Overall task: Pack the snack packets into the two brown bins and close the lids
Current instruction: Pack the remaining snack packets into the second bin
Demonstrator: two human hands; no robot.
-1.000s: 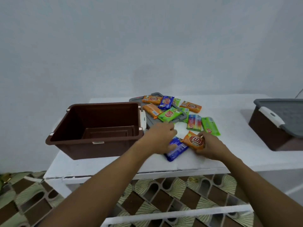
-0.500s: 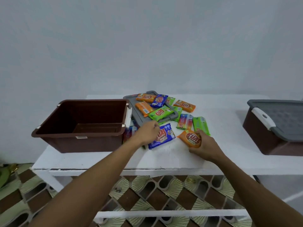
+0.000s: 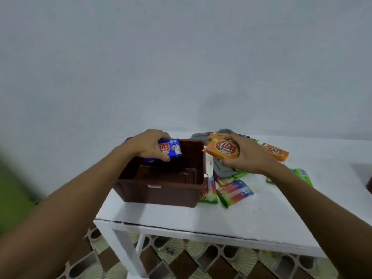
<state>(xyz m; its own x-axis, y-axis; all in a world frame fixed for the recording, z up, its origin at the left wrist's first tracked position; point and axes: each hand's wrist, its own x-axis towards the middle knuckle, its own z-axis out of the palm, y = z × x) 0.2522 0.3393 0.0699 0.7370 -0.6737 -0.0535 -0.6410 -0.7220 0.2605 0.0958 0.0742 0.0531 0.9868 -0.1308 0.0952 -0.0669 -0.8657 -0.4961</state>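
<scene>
An open brown bin stands on the white table. Over the bin's far left part, my left hand grips a blue snack packet. My right hand holds an orange snack packet in the air just past the bin's right rim. To the right of the bin lies its grey lid with several packets on and around it: an orange one, a rainbow-coloured one and a green one. The second bin shows only as a dark sliver at the right edge.
The table's front edge is close to me, with a patterned tiled floor under it. A plain pale wall rises directly behind the table. Something blurred and green fills the left side.
Both hands have lifted their packets off the table. The left hand carried the blue packet over the bin; the right raised the orange packet toward the bin's right rim. The view swung left.
</scene>
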